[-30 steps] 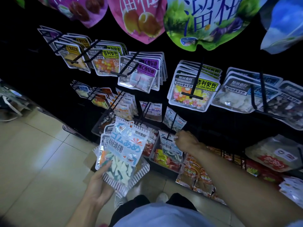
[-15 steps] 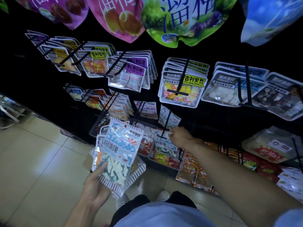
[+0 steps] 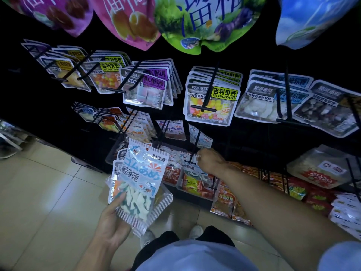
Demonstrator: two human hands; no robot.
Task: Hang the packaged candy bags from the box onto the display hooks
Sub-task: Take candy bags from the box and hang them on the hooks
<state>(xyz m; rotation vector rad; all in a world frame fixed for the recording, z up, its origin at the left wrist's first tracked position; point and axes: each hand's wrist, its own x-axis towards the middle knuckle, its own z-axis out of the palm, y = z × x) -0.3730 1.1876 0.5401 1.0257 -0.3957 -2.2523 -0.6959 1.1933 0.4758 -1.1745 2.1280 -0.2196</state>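
Your left hand (image 3: 111, 222) grasps a stack of bags (image 3: 139, 180) at 7 o'clock. Your right hand (image 3: 212, 161) pinches one bag (image 3: 192, 169) at the hook (image 3: 193, 151) tip; open floor (image 3: 39, 192) lies at 8.

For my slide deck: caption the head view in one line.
Left hand holds a stack of shark gummy bags while right hand threads one bag onto a display hook.

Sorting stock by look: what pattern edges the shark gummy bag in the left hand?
Grey-and-white stripes along the shark gummy bag's edges; head view.
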